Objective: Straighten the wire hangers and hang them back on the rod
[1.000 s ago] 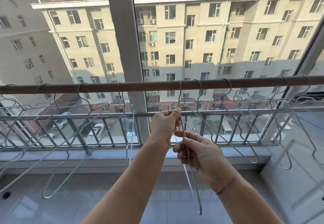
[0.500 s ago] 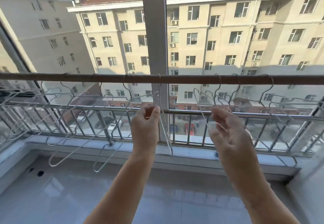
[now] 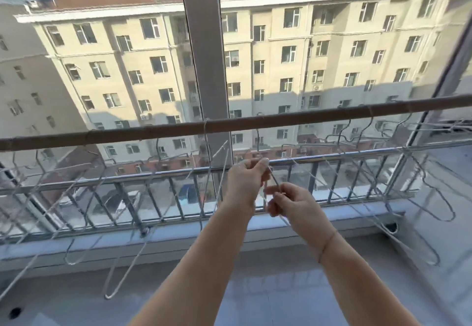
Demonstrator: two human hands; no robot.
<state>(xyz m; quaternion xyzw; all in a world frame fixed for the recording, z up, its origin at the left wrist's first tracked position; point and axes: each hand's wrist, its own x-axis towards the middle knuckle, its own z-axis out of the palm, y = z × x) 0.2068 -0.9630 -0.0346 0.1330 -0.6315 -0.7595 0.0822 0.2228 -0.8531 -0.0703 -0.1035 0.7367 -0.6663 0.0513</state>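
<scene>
A brown rod [image 3: 281, 119] runs across the window, tilted up to the right. Several bent white wire hangers hang from it on both sides. One narrow, squeezed hanger [image 3: 219, 167] hangs by the window post, just left of my hands. My left hand [image 3: 246, 182] pinches the upper part of a thin wire hanger [image 3: 273, 180] below the rod. My right hand [image 3: 290, 201] grips the same wire a little lower and to the right. The lower part of this hanger is hidden behind my right hand and wrist.
A metal railing [image 3: 127, 185] runs behind the glass under the rod. A grey window post [image 3: 207, 70] stands behind the rod's middle. A white sill [image 3: 178, 231] lies below, then a glossy tiled floor [image 3: 255, 287]. Long hanger loops [image 3: 120, 282] dangle at lower left and right.
My right hand has come down from open near the rod and closed on a hanger wire. My left hand has left the narrow hanger and pinches this wire too. The view shifted left.
</scene>
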